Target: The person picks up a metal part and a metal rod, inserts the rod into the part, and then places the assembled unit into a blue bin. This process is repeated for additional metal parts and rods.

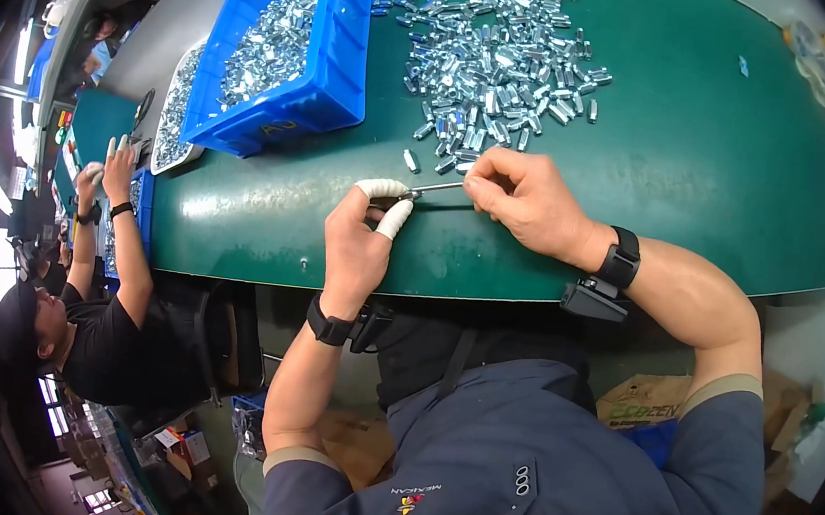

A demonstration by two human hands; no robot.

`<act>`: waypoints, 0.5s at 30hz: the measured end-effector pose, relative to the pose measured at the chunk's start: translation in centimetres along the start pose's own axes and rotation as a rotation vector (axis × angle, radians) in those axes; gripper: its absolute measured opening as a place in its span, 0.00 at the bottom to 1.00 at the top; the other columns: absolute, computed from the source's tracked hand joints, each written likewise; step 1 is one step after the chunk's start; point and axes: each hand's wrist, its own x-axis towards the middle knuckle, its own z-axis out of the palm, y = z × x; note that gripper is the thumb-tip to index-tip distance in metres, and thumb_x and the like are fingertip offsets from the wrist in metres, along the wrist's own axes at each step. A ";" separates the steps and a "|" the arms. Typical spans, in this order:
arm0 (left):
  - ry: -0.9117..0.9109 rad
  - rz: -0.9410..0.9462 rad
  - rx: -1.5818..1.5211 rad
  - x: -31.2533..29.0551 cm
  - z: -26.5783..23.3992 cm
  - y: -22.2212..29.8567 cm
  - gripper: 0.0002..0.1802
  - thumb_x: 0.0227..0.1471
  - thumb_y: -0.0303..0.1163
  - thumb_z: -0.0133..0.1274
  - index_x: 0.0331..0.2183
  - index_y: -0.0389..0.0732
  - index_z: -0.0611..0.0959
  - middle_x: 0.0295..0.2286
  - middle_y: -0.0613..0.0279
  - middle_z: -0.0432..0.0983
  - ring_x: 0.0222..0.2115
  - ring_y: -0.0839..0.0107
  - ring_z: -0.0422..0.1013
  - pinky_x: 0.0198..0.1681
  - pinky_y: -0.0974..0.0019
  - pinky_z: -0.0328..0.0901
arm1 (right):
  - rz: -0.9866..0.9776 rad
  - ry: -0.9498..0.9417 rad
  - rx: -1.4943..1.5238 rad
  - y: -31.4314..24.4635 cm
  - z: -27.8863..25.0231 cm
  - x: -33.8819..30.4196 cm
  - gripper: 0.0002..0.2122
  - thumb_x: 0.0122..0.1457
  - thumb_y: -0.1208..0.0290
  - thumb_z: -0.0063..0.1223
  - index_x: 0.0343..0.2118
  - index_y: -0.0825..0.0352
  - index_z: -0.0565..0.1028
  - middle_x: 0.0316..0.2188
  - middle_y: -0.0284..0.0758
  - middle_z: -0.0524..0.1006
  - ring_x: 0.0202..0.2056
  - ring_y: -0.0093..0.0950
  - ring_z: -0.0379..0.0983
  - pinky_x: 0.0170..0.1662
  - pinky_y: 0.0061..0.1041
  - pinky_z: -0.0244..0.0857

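My left hand (358,242), with white wraps on thumb and forefinger, pinches a small metal part (412,195); the fingertips hide most of it. A thin metal rod (440,187) runs from that part to my right hand (529,204), whose closed fingers grip its other end. Both hands are just above the green tabletop near its front edge. Beyond them spreads a loose heap of short, shiny metal fittings (513,62). A few stray fittings (411,161) lie close to the rod.
A blue plastic bin (337,69) full of small metal parts stands at the back left, with a white tray (168,156) of more parts beside it. Another person (84,324) works at the far left. A clear plastic bag (816,69) lies at the far right edge.
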 end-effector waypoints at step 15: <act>0.010 0.099 -0.147 -1.2 0.5 -0.4 0.08 0.53 0.22 0.64 0.37 0.37 0.83 0.34 0.61 0.82 0.31 0.76 0.76 0.36 0.71 0.71 | -0.017 -0.030 -0.145 -1.3 0.7 -0.4 0.10 0.64 0.71 0.55 0.29 0.71 0.77 0.20 0.29 0.76 0.23 0.16 0.68 0.26 0.21 0.62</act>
